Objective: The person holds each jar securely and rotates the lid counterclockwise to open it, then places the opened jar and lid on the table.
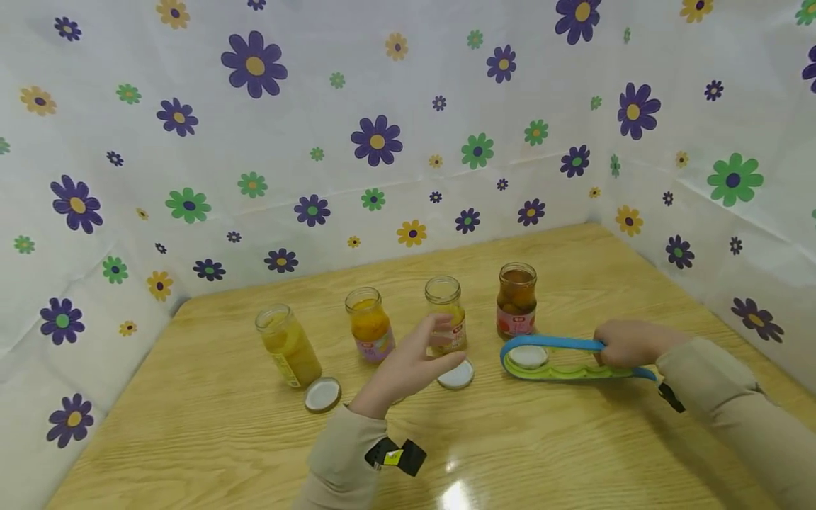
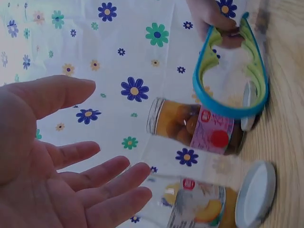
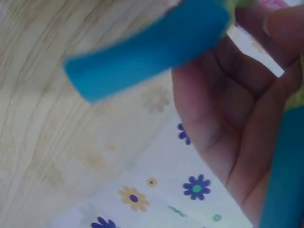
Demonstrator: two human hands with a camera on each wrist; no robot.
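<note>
My right hand (image 1: 627, 345) grips the handle end of a blue-and-green jar opener (image 1: 561, 343). The opener's looped end surrounds a white jar lid (image 1: 528, 356) lying on the table. Just behind that loop stands an uncapped jar of dark fruit (image 1: 517, 301) with a pink label. My left hand (image 1: 411, 361) hovers with spread, slightly bent fingers and holds nothing. It is in front of an uncapped jar of yellow fruit (image 1: 445, 292) and partly covers it. Another lid (image 1: 456, 375) lies below its fingertips. In the left wrist view the palm and fingers (image 2: 85, 175) show nothing held.
Further left stand an uncapped jar of orange fruit (image 1: 371, 326) and a taller uncapped jar of pale yellow fruit (image 1: 290, 347). A lid (image 1: 322, 394) lies before the taller one. The wooden table (image 1: 210, 425) meets flowered sheeting (image 1: 306, 106) behind and at the sides.
</note>
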